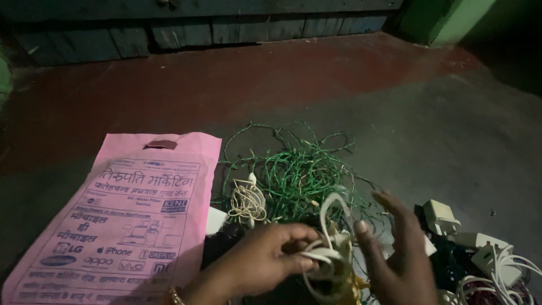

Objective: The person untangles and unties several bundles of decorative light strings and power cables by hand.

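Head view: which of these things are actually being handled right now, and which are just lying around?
In hand:
white cable, looped, pinched by left hand
right hand, open beside the loop

Lying about:
green wire tangle
small cream cable coil
pink bag
white chargers

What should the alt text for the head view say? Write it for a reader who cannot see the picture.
Two bare hands work a looped white cable over a dim floor: the left hand pinches it, and the right hand is open beside it. Behind lies a tangle of green wire, with a flat pink printed bag at left and white chargers at right.
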